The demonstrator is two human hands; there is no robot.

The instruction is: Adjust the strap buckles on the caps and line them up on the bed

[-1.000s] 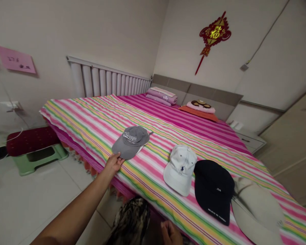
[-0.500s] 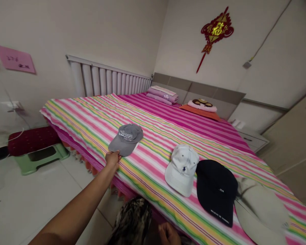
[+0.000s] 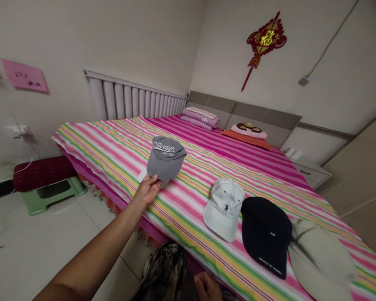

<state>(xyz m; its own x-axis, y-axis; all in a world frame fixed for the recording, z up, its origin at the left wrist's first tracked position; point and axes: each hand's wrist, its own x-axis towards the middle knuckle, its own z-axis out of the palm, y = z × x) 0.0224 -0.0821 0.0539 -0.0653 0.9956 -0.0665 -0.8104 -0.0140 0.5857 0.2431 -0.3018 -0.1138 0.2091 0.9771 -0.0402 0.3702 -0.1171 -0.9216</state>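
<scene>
My left hand [image 3: 148,188] pinches the brim of a grey baseball cap [image 3: 167,156] with white "Always" lettering. The cap is tilted up above the striped sheet [image 3: 106,146], and a small pale flat piece [image 3: 142,174] shows beside its brim. To the right, a white cap [image 3: 224,209] with a small dark logo lies brim toward me. Beside it are a black cap [image 3: 265,234] and a beige hat [image 3: 324,259], in a row. My right hand [image 3: 207,286] is low at the bottom edge, fingers curled, with nothing visible in it.
Folded purple bedding [image 3: 202,118] and an orange and pink pile [image 3: 249,131] lie near the headboard [image 3: 238,110]. A radiator [image 3: 134,98] lines the left wall. On the floor are a green stool [image 3: 53,194] and a dark red cushion [image 3: 44,171]. A white nightstand [image 3: 310,169] stands at right.
My left hand has raised the grey cap off the sheet and brought it slightly right and away from me, tilting it up. My right hand and the other hats stay in place.
</scene>
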